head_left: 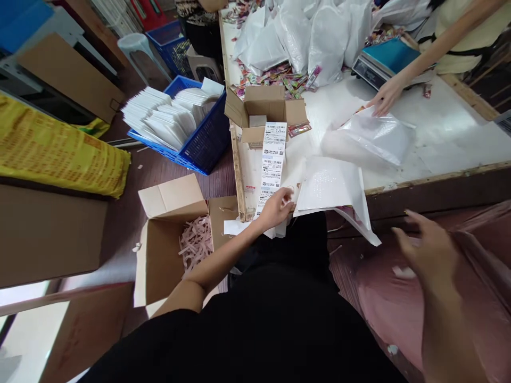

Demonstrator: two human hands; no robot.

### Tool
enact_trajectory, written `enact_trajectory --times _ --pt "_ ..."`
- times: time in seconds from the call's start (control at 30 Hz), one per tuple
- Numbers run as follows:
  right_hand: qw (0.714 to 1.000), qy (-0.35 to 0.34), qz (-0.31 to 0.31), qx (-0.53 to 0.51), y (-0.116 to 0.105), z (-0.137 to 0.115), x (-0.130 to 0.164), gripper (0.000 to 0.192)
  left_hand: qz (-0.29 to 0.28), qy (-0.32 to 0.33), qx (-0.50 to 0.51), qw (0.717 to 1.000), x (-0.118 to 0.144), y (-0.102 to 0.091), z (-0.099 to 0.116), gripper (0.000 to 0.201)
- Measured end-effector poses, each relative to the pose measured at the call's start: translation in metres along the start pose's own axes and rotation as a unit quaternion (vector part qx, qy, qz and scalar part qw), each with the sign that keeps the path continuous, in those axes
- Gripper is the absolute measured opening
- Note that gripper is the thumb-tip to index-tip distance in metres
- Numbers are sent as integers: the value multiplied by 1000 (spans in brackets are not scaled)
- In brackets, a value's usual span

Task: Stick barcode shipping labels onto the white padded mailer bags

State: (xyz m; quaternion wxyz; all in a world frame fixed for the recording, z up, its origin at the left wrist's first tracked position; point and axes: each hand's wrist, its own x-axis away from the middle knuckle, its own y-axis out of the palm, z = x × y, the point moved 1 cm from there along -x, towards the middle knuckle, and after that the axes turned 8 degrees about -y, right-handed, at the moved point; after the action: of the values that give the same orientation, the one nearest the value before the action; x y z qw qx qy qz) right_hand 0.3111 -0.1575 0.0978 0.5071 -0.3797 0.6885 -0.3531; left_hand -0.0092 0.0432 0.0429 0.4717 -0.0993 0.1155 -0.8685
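Note:
My left hand (275, 209) is at the table's front edge, its fingers curled by the lower end of a strip of printed labels (273, 159). Its fingertips come up to the left corner of a white mailer bag (332, 183); whether they pinch anything is hidden. That mailer lies over the table edge, its mouth gaping towards me with some colourful contents showing. My right hand (429, 247), blurred, is off to the right of the mailer over pinkish sacks, fingers apart and holding nothing. The label strip hangs out of a small open carton (265, 103).
Across the table a co-worker's hand (385, 96) rests on another white bag (373, 135), near a scale (379, 61). Filled white bags (329, 40) stand behind among small packets. On the left are a blue crate (207, 130) of white mailers and an open carton (163, 255) with paper scraps.

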Motion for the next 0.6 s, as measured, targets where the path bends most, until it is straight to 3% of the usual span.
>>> enact_trajectory --times 0.07,0.13,0.2,0.27,0.33,0.4,0.5,0.6 --pt "991 -112 -69 -15 26 3 -12 54 -63 99 -60 991 -6 -2 12 32" --pt "973 -191 -127 -32 48 5 -18 49 -189 137 -83 969 -9 -2 20 31" --pt "964 -219 -143 -37 62 8 -17 41 -279 120 -80 949 -7 -2 18 26" --pt "962 -230 -138 -47 68 12 -11 36 -308 86 -64 945 -2 -3 7 24" --pt "965 -218 -127 -71 71 13 -4 33 -281 75 -40 956 2 -2 -7 22" --pt "974 -174 -100 -104 75 13 1 27 -212 76 -25 974 2 1 -18 23" --pt "991 -43 3 -130 85 8 3 41 -86 47 -39 994 -8 10 -21 29" --pt "984 94 69 -135 95 2 2 54 -32 11 -58 998 -25 21 -12 33"
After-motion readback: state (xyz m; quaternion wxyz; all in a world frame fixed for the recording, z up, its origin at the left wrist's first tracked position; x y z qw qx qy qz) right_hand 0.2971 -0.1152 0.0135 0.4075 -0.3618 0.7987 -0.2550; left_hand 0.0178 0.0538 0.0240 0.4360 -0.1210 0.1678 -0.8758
